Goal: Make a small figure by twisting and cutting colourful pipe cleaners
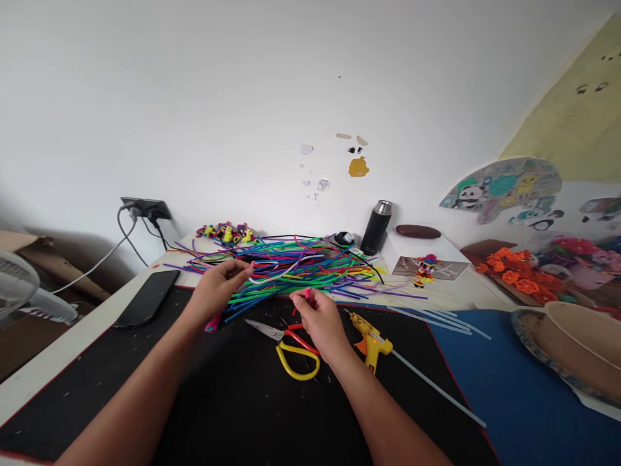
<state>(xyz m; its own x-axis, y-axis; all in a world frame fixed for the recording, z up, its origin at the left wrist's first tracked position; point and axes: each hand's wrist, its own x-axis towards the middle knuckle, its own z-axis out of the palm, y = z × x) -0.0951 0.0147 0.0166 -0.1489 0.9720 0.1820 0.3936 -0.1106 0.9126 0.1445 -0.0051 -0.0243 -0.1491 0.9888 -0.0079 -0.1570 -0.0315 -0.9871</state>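
My left hand (220,285) is closed in a pinch above the front of the pipe cleaner pile. A white pipe cleaner (279,278) curves out from its fingertips to the right. My right hand (317,317) pinches a small bright pink piece (307,294); most of it is hidden by the fingers. Below the hands, scissors (297,377) with red and yellow handles lie on the black mat (233,408). A dark pink item (212,323) rests beside my left wrist, partly covered. Many coloured pipe cleaners (310,268) spread behind both hands.
A yellow glue gun (371,340) with a long glue stick (436,388) lies right of my right hand. A phone (148,299) is at left. Behind stand a black flask (376,228), a white box (422,249) and small figures (424,270). A bowl (582,336) sits far right.
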